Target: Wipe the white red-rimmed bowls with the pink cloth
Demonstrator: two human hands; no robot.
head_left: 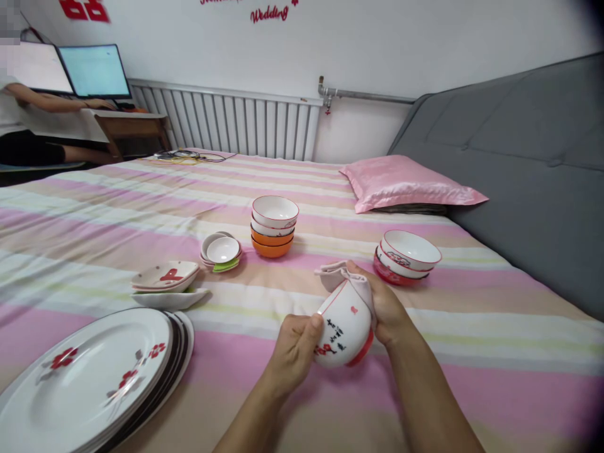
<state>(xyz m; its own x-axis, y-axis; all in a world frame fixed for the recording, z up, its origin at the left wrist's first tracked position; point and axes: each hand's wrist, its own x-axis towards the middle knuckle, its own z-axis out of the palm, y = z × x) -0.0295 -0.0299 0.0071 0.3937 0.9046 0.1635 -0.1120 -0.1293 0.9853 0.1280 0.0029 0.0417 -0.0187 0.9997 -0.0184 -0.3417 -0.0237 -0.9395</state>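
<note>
A white bowl [346,324] with a red rim, dark lettering and red blossoms is tilted on its side above the bed. My left hand [296,352] is closed on its left edge, thumb on the outside. My right hand [384,311] presses a folded pale pink cloth [361,286] over the bowl's rim and right side; its fingers are partly hidden behind the cloth. Beyond the hands stands a stack of bowls [274,214], white above orange. To the right is another stack of bowls [408,251], white ones over a red one.
At the lower left lies a stack of large flowered plates [94,371]. Behind it are leaf-shaped dishes [165,277] and small nested bowls [221,250]. A pink pillow [406,179] rests by the grey headboard [514,157]. Cables [189,155] lie at the far edge; a person [42,104] sits by monitors.
</note>
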